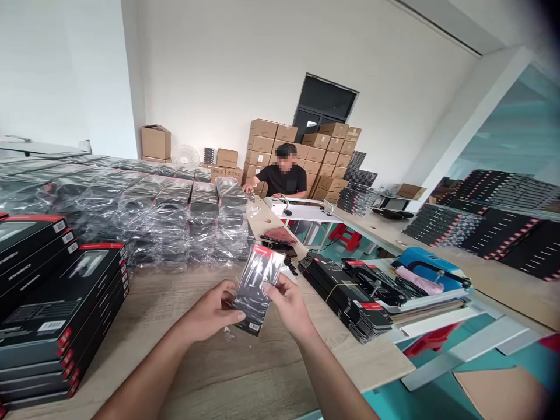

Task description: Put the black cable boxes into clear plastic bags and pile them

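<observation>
We see the left hand [210, 312] and right hand [289, 304] both on a glossy black retail box [258, 289], held up over the wooden bench [262, 373], tilted, with a red strip along its top end. The fingers of both hands are closed, gripping the box by its long edges. To our left sit stacks of black boxes [56, 303], with plastic-wrapped bundles [175, 216] beyond. To our right, a banded stack of black sleeves [345, 297] lies near a blue case [431, 268]. At the far end, a seated co-worker [284, 178] is in front of brown cartons [280, 146].
</observation>
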Available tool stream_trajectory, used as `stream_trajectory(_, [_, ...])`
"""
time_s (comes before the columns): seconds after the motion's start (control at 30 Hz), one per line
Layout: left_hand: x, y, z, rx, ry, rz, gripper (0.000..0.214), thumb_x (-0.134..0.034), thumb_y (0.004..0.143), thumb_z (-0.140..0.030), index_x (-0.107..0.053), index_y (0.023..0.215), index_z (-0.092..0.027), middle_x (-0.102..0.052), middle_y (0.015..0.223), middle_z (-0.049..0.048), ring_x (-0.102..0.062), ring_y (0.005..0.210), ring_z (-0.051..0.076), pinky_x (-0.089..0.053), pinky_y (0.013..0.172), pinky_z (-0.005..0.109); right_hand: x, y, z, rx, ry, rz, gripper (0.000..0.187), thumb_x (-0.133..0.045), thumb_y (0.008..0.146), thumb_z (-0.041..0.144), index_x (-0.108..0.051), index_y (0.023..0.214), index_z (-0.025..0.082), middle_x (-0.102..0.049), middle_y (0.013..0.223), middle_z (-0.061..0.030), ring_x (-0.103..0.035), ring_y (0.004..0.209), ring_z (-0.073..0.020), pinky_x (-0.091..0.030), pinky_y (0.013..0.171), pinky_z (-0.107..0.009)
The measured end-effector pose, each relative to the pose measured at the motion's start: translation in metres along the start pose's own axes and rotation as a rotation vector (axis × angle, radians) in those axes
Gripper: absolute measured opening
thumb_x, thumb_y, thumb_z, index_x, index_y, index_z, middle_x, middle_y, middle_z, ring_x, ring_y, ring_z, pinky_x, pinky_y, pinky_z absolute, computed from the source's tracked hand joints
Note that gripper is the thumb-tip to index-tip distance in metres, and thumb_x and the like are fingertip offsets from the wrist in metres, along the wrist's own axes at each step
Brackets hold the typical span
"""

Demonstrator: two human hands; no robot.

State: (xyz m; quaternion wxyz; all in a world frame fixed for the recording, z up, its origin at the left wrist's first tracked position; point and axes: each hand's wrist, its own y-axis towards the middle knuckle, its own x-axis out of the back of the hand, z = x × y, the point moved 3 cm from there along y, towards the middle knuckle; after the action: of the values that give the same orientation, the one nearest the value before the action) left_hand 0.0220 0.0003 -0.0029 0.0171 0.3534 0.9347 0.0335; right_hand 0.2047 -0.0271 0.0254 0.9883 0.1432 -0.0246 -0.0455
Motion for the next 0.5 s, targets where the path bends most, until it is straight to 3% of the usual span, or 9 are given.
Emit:
stream_trajectory(0.1, [-0.008, 0.003, 0.001, 0.031, 0.018, -0.008, 0.057, -0.078, 0.062, -0.027, -0.057, 0.114, -0.015, -0.067, 0.093, 0.0077, -0.060, 0.084, 0.021, -0.045, 0.071, 0.030, 0.010, 0.007, -0.001, -0.079, 0.100, -0.071, 0.033, -0.071, 0.073, 0.044, -0.065, 0.090, 0.017, -0.067, 0.083, -0.0044, -0.059, 0.070, -0.0174, -0.049, 0.064, -0.030])
stream_trajectory(0.27, [-0.018, 0.005, -0.002, 0.011, 0.078, 0.000, 0.039, -0.075, 0.059, -0.017, -0.065, 0.096, -0.013, -0.066, 0.085, 0.0026, -0.057, 0.075, 0.017, -0.042, 0.067, 0.026, 0.013, 0.008, -0.004, -0.154, 0.153, -0.127, 0.038, -0.072, 0.071, 0.048, -0.065, 0.091, 0.016, -0.067, 0.084, -0.0054, -0.059, 0.066, -0.0164, -0.048, 0.058, -0.027])
stream_trajectory(0.37, [-0.019, 0.003, -0.007, -0.022, 0.171, -0.069, 0.033, -0.073, 0.060, -0.016, -0.066, 0.092, -0.014, -0.067, 0.082, 0.0010, -0.058, 0.075, 0.017, -0.043, 0.067, 0.026, 0.005, -0.002, -0.012, -0.159, 0.199, -0.148, 0.038, -0.068, 0.074, 0.052, -0.064, 0.090, 0.017, -0.065, 0.078, -0.0039, -0.057, 0.063, -0.0150, -0.047, 0.057, -0.027])
stream_trajectory(0.5, [-0.023, 0.004, -0.009, -0.067, 0.259, -0.210, 0.032, -0.071, 0.065, -0.022, -0.066, 0.096, -0.016, -0.071, 0.087, 0.0034, -0.061, 0.078, 0.020, -0.045, 0.071, 0.028, -0.008, -0.016, -0.017, -0.111, 0.142, -0.080, 0.037, -0.063, 0.079, 0.053, -0.066, 0.090, 0.017, -0.062, 0.072, -0.0015, -0.055, 0.063, -0.0144, -0.046, 0.059, -0.026])
